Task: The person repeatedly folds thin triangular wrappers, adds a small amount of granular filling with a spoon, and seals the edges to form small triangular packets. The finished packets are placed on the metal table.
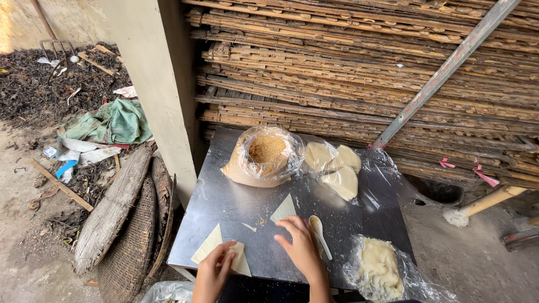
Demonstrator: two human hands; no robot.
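On a metal table top [224,193] my left hand [213,272] presses its fingers on a pale triangular pastry sheet [210,242] near the front left corner. My right hand [300,244] rests flat on the metal, fingers spread, holding nothing, beside a white plastic spoon [319,233]. A second pale triangle [284,209] lies just beyond my right hand, with a small sliver [249,227] and crumbs next to it.
An open plastic bag of brown crumbly filling [265,154] stands at the back. Round pale wrappers in plastic [337,168] lie to its right; a bag of dough [380,268] sits front right. Stacked bamboo mats [365,67] rise behind; woven baskets [132,241] and a pillar [157,84] are left.
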